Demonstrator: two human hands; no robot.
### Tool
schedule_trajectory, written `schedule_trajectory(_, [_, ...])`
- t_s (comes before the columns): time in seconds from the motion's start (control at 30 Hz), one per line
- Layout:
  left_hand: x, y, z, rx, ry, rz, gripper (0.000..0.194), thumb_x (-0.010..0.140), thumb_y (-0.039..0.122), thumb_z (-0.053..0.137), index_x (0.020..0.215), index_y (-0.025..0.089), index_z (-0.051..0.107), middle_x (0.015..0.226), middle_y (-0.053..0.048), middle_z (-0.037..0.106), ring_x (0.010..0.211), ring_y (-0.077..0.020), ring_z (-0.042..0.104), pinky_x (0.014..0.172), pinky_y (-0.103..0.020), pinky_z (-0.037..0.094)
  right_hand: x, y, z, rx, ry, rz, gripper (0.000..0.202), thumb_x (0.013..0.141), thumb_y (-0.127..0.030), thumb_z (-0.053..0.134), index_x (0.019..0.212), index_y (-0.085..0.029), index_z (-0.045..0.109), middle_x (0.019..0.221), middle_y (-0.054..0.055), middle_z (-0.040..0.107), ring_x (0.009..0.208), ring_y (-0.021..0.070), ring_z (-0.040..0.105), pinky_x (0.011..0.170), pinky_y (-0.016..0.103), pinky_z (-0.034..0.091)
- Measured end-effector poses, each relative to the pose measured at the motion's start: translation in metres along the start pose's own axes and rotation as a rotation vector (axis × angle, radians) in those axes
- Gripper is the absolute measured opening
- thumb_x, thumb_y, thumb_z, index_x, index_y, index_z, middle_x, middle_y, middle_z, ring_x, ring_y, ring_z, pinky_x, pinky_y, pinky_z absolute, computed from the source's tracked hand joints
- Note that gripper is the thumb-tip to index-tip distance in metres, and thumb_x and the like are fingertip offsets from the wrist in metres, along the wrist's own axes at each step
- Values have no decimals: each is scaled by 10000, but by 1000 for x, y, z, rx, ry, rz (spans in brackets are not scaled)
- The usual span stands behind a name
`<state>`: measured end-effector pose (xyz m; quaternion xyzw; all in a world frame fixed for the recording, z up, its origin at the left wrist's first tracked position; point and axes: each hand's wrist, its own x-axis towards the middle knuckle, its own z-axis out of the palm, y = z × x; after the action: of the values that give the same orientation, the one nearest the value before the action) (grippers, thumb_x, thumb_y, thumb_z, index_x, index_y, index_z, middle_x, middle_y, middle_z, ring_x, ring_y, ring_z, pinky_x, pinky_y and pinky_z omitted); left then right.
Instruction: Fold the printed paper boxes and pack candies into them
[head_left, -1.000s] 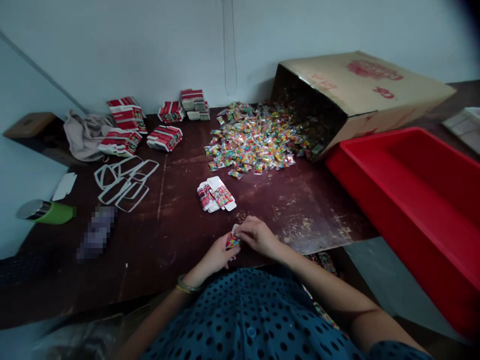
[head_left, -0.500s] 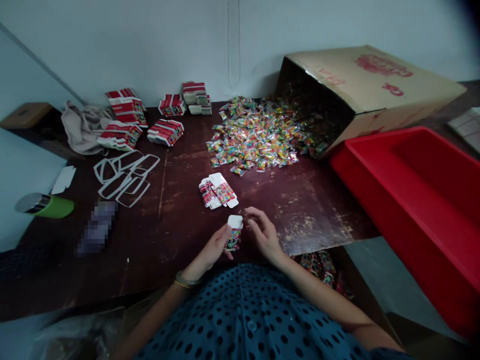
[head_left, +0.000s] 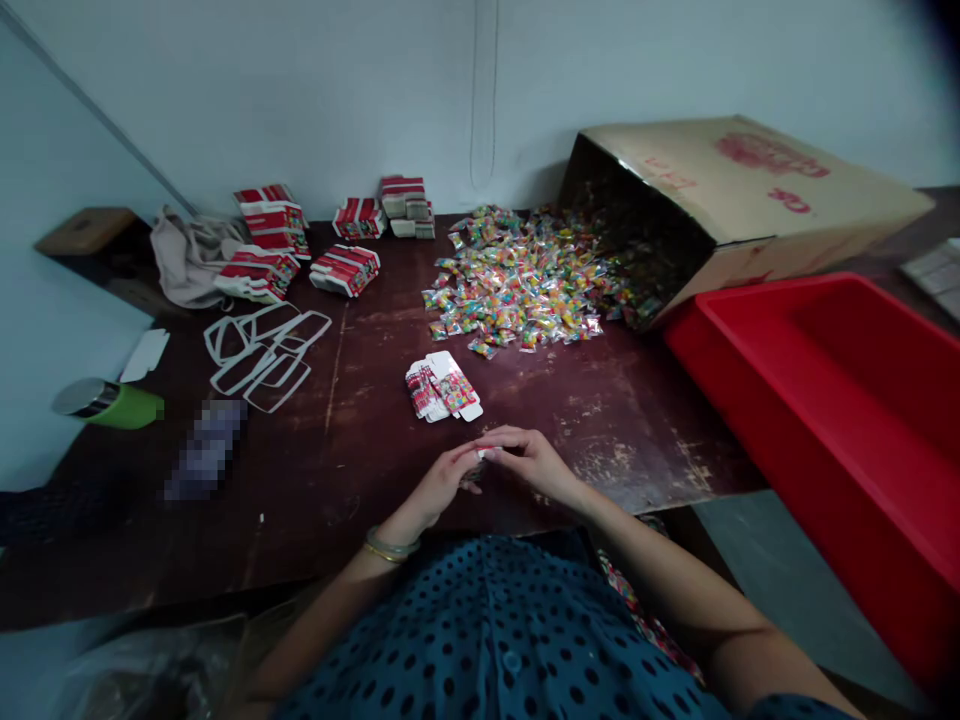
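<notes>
My left hand (head_left: 435, 488) is closed around a small printed carton (head_left: 487, 454), held above the near edge of the table. Most of the carton is hidden by my fingers; a bit of its white end shows. My right hand (head_left: 541, 464) meets it from the other side, thumb and fingers bent over the carton's top end. Just beyond my hands lies a small fanned pile of flattened cartons (head_left: 456, 390), colourful with white flaps. Farther back is a heap of small clear-wrapped colourful candies (head_left: 517, 285).
A cardboard box (head_left: 750, 180) on its side spills candies onto the table. A red plastic tub (head_left: 795, 420) stands at right. Bundles of flat cartons (head_left: 345, 270), white bands (head_left: 262, 365), a grey cloth (head_left: 184, 265) and a green cup (head_left: 131, 408) are at left.
My right hand has moved left onto the carton's top end, having been apart from it. The carton is now mostly covered by both hands. The view has shifted slightly.
</notes>
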<state>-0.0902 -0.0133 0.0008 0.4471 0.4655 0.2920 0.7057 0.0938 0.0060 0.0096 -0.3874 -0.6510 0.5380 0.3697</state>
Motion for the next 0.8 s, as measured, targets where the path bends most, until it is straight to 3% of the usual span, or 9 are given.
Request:
schedule_trajectory(0.13, [-7,-2,-5,12,-138,11,451,830,400,590,1218,171,580,936,-45,593,712,-122,561,667,-271,523,-7,11,2,-25,14,14,258,883,-370,578,1040,-220,717,1029,74,692,964,197,633,880,351,492])
schedule_trajectory(0.27, [-6,-9,-3,-105,-132,-56,482,823,448,600,1211,164,566,872,-46,561,726,-137,545,591,-256,529,-18,20,17,-180,71,-75,313,926,-309,511,1214,-276,630,1148,81,639,1056,190,580,942,361,460])
schedule_trajectory(0.37, [-3,-14,9,-200,-117,-97,488,817,437,614,1228,185,541,908,-54,564,756,-154,563,588,-286,549,-22,21,19,-239,145,-64,296,924,-297,509,1183,-282,651,1083,79,655,1001,191,586,898,355,476])
schedule_trajectory(0.47, [0,-14,19,-184,-203,-110,447,842,445,576,1219,206,560,1027,-84,599,840,-184,596,643,-323,558,-36,10,-9,-203,97,32,274,907,-325,535,1131,-269,683,1027,72,683,954,196,616,863,342,491])
schedule_trajectory(0.53, [5,-9,16,-10,-245,-32,398,846,426,573,1174,206,613,1125,-97,617,935,-208,600,734,-328,542,-54,-2,-41,-171,-93,169,263,899,-351,544,1084,-259,707,1006,65,701,929,200,643,838,326,502])
schedule_trajectory(0.6, [14,-4,2,231,-110,106,358,832,380,594,1138,202,648,1141,-93,638,961,-209,599,820,-322,506,-71,-12,-72,-188,-340,312,254,885,-370,558,1034,-253,728,988,63,715,897,204,660,802,307,513])
schedule_trajectory(0.67, [26,0,-17,415,153,211,345,822,335,596,1130,191,653,1055,-88,671,906,-199,607,862,-329,476,-73,-12,-88,-229,-454,350,240,862,-381,588,990,-244,738,957,64,721,861,202,664,780,297,517])
schedule_trajectory(0.73, [35,1,-36,484,309,228,329,830,316,568,1116,176,654,981,-85,688,863,-198,615,852,-332,474,-52,0,-82,-291,-399,255,234,870,-376,576,957,-230,736,937,63,717,853,196,656,799,307,509])
schedule_trajectory(0.8, [39,-1,-47,479,334,195,317,828,310,553,1094,174,659,946,-81,696,839,-200,625,791,-314,493,-13,19,-60,-374,-230,80,237,895,-349,541,960,-214,724,967,69,705,912,196,637,868,338,484])
